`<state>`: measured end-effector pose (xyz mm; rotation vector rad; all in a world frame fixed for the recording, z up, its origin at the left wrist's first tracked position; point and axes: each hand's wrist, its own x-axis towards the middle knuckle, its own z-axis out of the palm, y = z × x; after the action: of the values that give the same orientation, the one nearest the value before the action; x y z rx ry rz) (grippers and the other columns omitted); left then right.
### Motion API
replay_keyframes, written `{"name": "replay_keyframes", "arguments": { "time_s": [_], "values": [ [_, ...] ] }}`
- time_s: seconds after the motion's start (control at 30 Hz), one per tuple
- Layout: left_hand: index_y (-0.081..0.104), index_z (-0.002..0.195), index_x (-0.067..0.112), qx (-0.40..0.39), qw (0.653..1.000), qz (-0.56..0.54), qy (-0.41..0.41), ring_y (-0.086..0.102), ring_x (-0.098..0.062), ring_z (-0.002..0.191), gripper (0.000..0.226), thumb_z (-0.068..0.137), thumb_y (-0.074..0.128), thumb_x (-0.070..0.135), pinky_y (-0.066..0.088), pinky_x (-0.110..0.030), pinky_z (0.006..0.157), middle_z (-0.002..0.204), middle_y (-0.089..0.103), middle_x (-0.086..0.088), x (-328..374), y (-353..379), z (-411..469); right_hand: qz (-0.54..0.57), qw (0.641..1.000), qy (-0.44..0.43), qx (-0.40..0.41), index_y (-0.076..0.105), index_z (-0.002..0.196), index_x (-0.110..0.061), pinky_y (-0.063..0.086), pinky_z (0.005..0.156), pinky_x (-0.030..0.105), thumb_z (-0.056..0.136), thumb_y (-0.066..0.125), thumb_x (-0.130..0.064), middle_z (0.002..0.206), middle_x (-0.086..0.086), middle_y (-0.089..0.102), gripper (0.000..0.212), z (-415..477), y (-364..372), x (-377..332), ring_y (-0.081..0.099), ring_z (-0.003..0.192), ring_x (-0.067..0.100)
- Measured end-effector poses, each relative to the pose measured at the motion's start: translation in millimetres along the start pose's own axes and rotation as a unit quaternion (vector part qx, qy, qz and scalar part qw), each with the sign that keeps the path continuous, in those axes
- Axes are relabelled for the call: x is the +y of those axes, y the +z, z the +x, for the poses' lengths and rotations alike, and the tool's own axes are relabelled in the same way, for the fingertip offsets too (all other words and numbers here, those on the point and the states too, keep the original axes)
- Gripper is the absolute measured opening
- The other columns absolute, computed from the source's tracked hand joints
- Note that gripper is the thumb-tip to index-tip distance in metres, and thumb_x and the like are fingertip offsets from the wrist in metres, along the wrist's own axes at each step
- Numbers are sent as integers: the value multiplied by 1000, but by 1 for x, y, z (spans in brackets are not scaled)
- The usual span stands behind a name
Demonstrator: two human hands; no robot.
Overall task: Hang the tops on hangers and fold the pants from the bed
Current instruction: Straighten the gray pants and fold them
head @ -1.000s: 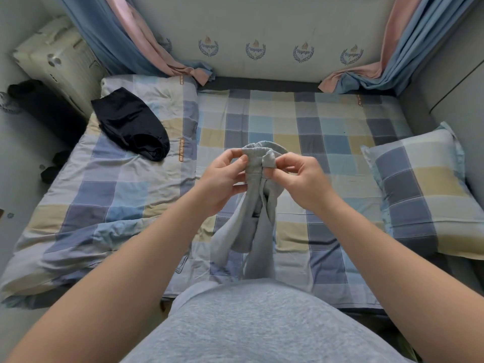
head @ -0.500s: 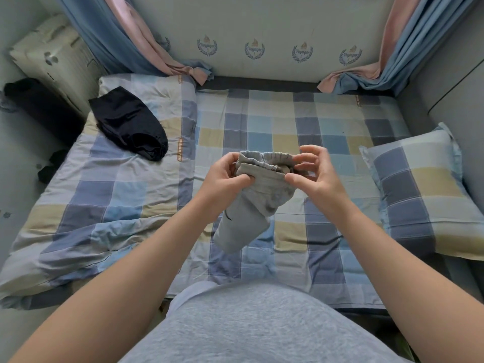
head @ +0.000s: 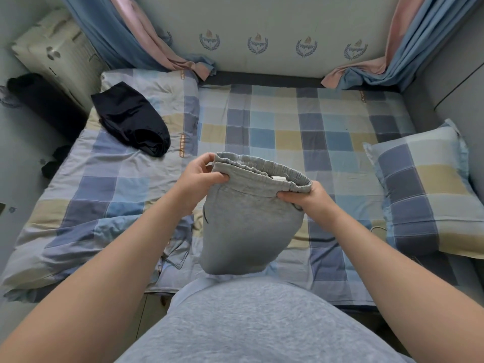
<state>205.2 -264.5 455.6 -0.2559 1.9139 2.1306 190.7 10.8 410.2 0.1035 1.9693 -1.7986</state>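
Note:
I hold a pair of grey pants [head: 246,226] up above the checked bed [head: 301,127], their elastic waistband stretched flat between my hands. My left hand [head: 199,179] pinches the waistband's left end and my right hand [head: 306,196] pinches its right end. The cloth hangs down doubled toward my body. A folded dark garment [head: 131,119] lies on the quilt at the bed's left.
A checked pillow [head: 424,189] lies at the right edge of the bed. A bunched checked quilt [head: 91,195] covers the left half. Blue and pink curtains [head: 146,40] hang at both far corners. A cream suitcase [head: 52,56] stands at far left.
My hands have moved apart, spreading the bunched waistband out wide and flat. The pants now hang broader and shorter in front of me.

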Motion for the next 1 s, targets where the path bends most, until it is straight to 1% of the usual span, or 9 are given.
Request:
{"name": "replay_keyframes", "arguments": {
  "time_s": [0.1,0.17,0.23,0.4,0.53,0.67,0.8,0.9,1.0],
  "values": [
    [55,98,5,31,993,118,2,61,-16,81,27,86,62,-17,54,-18,70,91,64,-7,-12,-5,13,-38,999,3,35,67,100,11,41,66,28,84,78,-5,81,4,57,26,10,-1,0,47,70,14],
    [56,104,2,39,985,166,0,59,-20,88,25,86,66,-13,54,-26,79,97,62,-11,-16,-5,26,-44,998,5,50,73,88,-5,43,57,19,83,79,-5,69,-8,63,8,17,-2,-8,50,55,4],
    [59,102,4,45,978,203,8,60,-21,92,22,86,68,-8,54,-42,91,101,64,-14,-14,-6,41,-49,996,-4,74,73,84,-17,48,55,17,81,80,-5,64,-14,67,14,27,-4,-19,55,52,0],
    [58,88,25,61,960,265,71,62,-21,91,33,83,69,-5,52,-54,96,98,67,-7,18,-4,75,-93,987,-60,118,70,83,-18,43,56,21,81,80,-1,64,-8,59,20,51,-15,-60,46,52,4],
    [55,88,30,78,952,274,108,62,-16,84,32,85,67,0,54,-49,88,94,65,-2,46,-3,94,-122,978,-108,130,71,100,-14,51,71,29,82,79,-6,88,1,67,22,67,-23,-92,57,77,12],
    [53,88,33,102,941,294,133,59,-6,79,29,87,66,7,52,-29,74,89,63,7,60,-2,93,-161,960,-159,162,63,95,-24,53,78,34,79,81,-15,89,-4,67,27,75,-20,-106,60,83,11],
    [51,88,24,102,932,328,113,53,-10,77,24,87,61,2,44,-24,67,85,58,6,42,-2,79,-222,950,-144,169,63,100,-19,51,91,50,81,79,-23,91,-5,68,25,69,-10,-87,64,94,22],
    [49,88,22,100,921,370,73,52,-17,77,24,87,59,0,40,-24,62,84,58,2,5,-5,68,-297,932,-125,168,61,95,-32,41,98,44,85,73,-30,86,-13,65,16,62,0,-47,62,99,24],
    [45,80,28,80,916,393,3,55,-24,82,32,88,58,0,43,-34,67,86,60,-3,-53,-10,57,-386,906,-77,154,65,104,-24,29,92,36,90,67,-25,101,0,67,14,59,12,15,58,107,31]
  ]
}}
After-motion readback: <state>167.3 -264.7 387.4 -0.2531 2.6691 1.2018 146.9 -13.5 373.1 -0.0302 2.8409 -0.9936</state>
